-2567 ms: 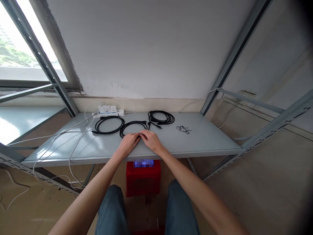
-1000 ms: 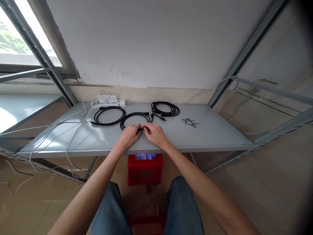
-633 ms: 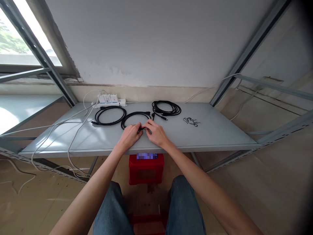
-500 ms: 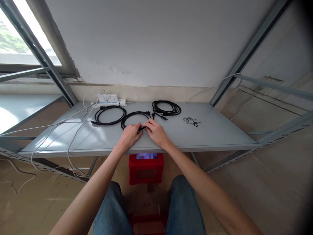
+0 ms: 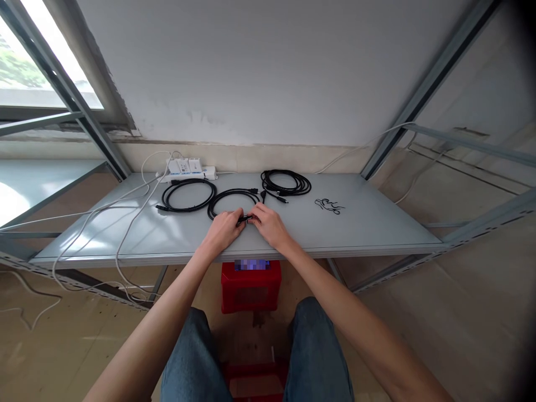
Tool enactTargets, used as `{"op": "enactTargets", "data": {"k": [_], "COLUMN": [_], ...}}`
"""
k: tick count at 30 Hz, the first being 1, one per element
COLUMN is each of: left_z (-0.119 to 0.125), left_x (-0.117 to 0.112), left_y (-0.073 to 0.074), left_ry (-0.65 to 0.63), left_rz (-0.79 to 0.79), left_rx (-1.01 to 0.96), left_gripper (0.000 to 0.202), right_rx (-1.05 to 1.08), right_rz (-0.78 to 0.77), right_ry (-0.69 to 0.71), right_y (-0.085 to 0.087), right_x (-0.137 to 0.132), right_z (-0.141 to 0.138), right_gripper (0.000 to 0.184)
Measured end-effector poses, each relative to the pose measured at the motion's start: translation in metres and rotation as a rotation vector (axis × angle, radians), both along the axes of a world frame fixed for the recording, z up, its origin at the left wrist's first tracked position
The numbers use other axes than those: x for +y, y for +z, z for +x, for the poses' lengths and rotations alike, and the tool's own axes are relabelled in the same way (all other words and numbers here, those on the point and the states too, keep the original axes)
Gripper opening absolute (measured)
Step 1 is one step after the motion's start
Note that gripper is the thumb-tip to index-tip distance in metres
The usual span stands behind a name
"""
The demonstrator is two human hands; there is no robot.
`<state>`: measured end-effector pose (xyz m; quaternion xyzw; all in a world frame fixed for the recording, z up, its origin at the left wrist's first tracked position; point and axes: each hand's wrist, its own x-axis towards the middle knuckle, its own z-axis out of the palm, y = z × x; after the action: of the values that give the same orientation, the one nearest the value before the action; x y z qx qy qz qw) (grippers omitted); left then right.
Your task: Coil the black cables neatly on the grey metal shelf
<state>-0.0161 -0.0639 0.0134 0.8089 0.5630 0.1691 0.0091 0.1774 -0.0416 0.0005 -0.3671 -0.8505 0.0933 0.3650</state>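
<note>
A coiled black cable [image 5: 233,195] lies in the middle of the grey metal shelf [image 5: 368,229]. My left hand [image 5: 224,228] and my right hand [image 5: 270,223] meet at the coil's near edge. Both hands have their fingers pinched on the cable where the loops come together. A second black coil [image 5: 188,195] lies to the left and a third, tighter coil [image 5: 287,183] to the right, neither touched.
A white power strip [image 5: 186,170] with plugged adapters sits at the back left, its white cords [image 5: 117,223] trailing off the shelf's left side. A small black twist tie bundle [image 5: 330,206] lies to the right. A red stool [image 5: 250,285] stands under the shelf.
Both hands stay pinched on the middle coil's near edge, with only slight finger shifts. The view has tilted a little.
</note>
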Motion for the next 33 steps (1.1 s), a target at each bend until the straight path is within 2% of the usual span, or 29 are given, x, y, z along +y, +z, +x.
{"op": "enactTargets", "data": {"k": [7,16,21,26,33], "left_z": [0.001,0.000,-0.003,-0.004,-0.005], "left_x": [-0.001,0.001,0.003,0.006,0.008], "left_y": [0.002,-0.001,-0.004,-0.007,-0.008], "left_ry": [0.010,-0.017,-0.092,-0.137,-0.189], "left_rz": [-0.015,-0.006,0.021,0.048,0.064], "left_rx": [-0.004,-0.047,-0.111,-0.176,-0.170], "left_gripper": [0.013,0.011,0.017,0.015,0.021], "right_rx": [-0.071,-0.152,-0.166,-0.167,-0.173], "right_rz": [0.070,0.219,0.232,0.229,0.234], "right_ry": [-0.009,-0.055,-0.059,-0.030,-0.012], "right_y": [0.006,0.001,0.002,0.003,0.006], "right_x": [-0.006,-0.009,-0.008,-0.008,-0.011], "right_z": [-0.002,-0.002,-0.004,-0.007,-0.008], "right_gripper": [0.013,0.026,0.025,0.023,0.023]}}
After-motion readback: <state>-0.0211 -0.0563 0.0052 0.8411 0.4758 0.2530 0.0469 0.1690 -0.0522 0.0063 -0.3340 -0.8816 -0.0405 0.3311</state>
